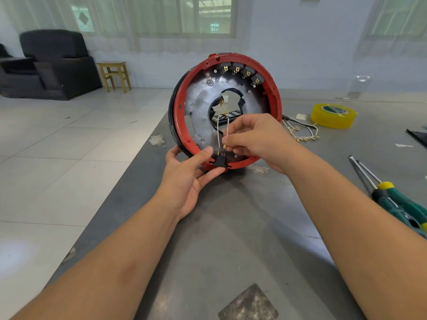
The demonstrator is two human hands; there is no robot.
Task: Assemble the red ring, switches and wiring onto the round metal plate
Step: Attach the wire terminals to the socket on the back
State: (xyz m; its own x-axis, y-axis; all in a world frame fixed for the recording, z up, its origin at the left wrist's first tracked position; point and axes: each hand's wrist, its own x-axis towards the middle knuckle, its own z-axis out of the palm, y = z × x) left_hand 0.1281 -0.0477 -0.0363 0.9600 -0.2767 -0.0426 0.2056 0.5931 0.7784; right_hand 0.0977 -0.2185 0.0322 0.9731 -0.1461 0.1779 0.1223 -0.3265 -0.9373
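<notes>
The round metal plate (pixel 201 105) stands tilted on edge on the grey table, with the red ring (pixel 276 95) fitted around it. Several grey switches (pixel 242 70) sit along the ring's upper right inside. A black switch (pixel 220 161) sits in a notch at the ring's bottom. My left hand (pixel 191 172) grips the ring's lower edge, thumb beside that switch. My right hand (pixel 256 139) pinches a brass terminal on a white wire (pixel 227 128) just above the black switch. A second white wire (pixel 217 132) runs from the plate's centre hole down to the switch.
A loose bundle of white wires with brass terminals (pixel 302 132) lies right of the plate, beside a yellow tape roll (pixel 332 115). Green-handled screwdrivers (pixel 392 199) lie at the right edge. The table's left edge (pixel 129 172) drops to a tiled floor with a sofa and stool.
</notes>
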